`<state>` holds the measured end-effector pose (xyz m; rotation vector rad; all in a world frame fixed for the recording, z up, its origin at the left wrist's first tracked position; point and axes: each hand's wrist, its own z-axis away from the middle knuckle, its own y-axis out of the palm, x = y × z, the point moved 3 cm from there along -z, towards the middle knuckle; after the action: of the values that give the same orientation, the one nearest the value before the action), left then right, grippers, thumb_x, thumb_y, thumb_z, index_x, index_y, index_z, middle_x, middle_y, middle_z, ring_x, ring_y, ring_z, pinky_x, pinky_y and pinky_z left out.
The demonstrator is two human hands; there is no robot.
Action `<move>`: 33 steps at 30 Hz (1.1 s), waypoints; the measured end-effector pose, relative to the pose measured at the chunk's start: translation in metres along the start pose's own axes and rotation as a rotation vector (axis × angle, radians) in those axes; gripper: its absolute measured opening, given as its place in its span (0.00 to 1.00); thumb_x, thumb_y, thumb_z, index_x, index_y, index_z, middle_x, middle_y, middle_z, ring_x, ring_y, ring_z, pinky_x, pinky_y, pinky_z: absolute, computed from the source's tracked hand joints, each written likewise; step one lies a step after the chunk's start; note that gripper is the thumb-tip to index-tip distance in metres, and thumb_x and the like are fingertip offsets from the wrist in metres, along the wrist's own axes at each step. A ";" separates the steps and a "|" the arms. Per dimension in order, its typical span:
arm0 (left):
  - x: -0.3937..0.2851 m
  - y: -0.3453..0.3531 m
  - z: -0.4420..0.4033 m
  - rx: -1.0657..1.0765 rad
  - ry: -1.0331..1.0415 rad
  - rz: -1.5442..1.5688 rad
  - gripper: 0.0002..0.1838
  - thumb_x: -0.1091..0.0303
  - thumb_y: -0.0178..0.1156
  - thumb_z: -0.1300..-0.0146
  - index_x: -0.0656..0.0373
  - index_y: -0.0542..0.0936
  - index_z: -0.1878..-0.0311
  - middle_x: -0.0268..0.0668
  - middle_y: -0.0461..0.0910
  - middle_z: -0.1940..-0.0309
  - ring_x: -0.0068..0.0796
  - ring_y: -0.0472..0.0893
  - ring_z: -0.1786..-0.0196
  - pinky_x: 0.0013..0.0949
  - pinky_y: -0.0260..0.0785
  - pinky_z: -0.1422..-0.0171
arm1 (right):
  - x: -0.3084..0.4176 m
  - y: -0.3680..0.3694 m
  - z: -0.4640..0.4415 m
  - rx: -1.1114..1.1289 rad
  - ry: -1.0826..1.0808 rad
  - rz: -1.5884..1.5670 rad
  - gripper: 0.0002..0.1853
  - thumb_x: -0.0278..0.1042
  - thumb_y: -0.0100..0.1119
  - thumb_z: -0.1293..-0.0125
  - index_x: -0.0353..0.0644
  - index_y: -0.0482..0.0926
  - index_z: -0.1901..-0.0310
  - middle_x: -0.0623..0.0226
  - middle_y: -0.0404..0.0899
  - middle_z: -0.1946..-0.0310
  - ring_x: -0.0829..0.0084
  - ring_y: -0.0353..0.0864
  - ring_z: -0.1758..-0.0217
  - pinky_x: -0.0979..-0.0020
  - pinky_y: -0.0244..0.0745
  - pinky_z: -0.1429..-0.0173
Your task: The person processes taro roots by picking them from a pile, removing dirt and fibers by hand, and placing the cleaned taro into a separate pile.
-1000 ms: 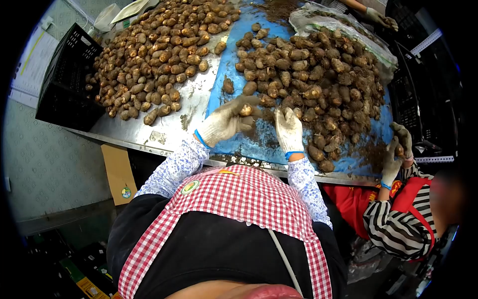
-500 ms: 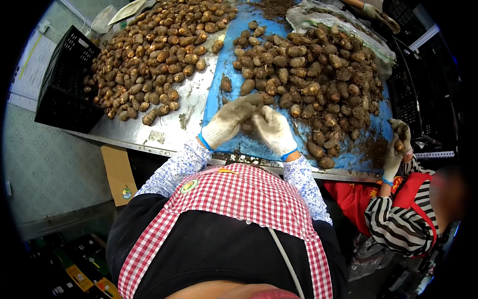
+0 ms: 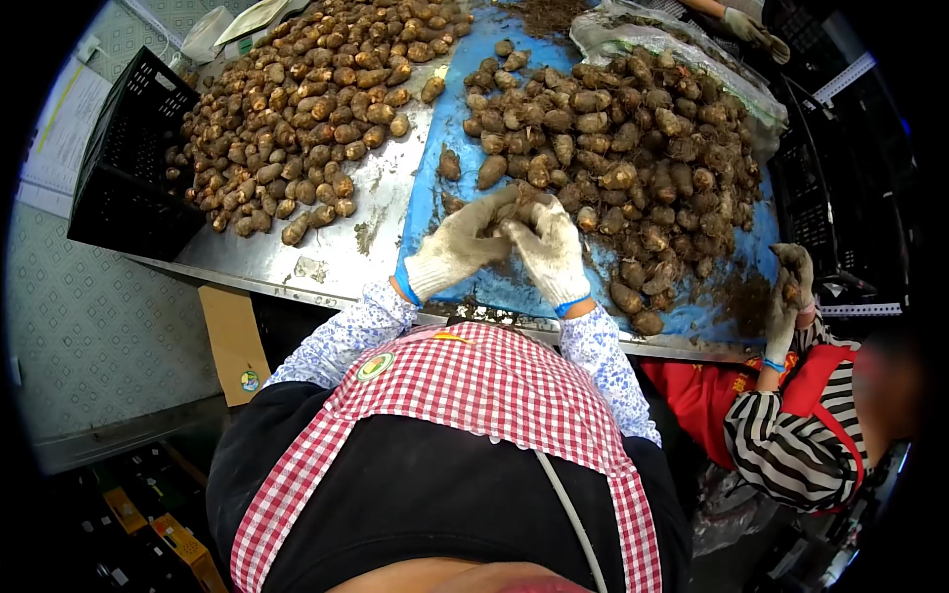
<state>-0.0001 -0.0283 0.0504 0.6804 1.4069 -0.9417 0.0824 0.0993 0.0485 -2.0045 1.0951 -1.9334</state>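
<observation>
My left hand (image 3: 461, 243), in a soil-stained white glove, is closed with its fingers bent around a small brown taro (image 3: 514, 206). From the other side my right hand (image 3: 548, 247), gloved alike, has its fingers and thumb on the same taro. Most of that taro is hidden by the gloves. Both hands are over the blue sheet (image 3: 423, 211), just in front of a heap of hairy, soil-covered taros (image 3: 633, 148). Two loose taros lie on the sheet beyond my left hand.
Cleaner taros (image 3: 297, 119) are spread over the metal table (image 3: 368, 210) at left, beside a tilted black crate (image 3: 129, 168). A co-worker's gloved hands (image 3: 786, 296) are at the right edge. Another gloved hand (image 3: 756, 35) is at the top right, near a clear plastic bag (image 3: 603, 35).
My fingers have shifted around the taro and the gap between my palms has widened. My right hand has tilted more upright. The co-worker's hands at right have moved slightly.
</observation>
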 end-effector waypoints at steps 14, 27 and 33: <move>0.017 0.004 -0.008 -0.102 0.096 -0.222 0.42 0.77 0.61 0.41 0.65 0.54 0.24 0.58 0.60 0.28 0.46 0.65 0.27 0.39 0.65 0.26 | -0.030 0.009 0.015 -0.017 0.338 -0.810 0.25 0.23 0.66 0.38 0.34 0.69 0.40 0.50 0.70 0.36 0.66 0.77 0.41 0.70 0.78 0.39; 0.042 -0.006 0.002 0.047 0.015 1.104 0.35 0.77 0.59 0.35 0.67 0.56 0.27 0.54 0.61 0.31 0.39 0.73 0.34 0.40 0.77 0.38 | -0.065 0.007 0.005 -0.151 0.097 0.079 0.10 0.24 0.58 0.31 0.32 0.78 0.50 0.51 0.80 0.56 0.62 0.81 0.52 0.66 0.77 0.51; 0.045 0.003 0.005 0.021 -0.247 0.931 0.29 0.73 0.57 0.31 0.69 0.62 0.30 0.50 0.72 0.40 0.33 0.79 0.47 0.31 0.78 0.49 | -0.058 0.027 0.013 0.283 0.495 -0.625 0.07 0.21 0.55 0.31 0.38 0.77 0.69 0.59 0.81 0.58 0.72 0.80 0.57 0.74 0.80 0.55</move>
<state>0.0014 -0.0369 0.0059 1.0579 0.7129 -0.2769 0.0896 0.1085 -0.0154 -1.8956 0.2031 -2.8024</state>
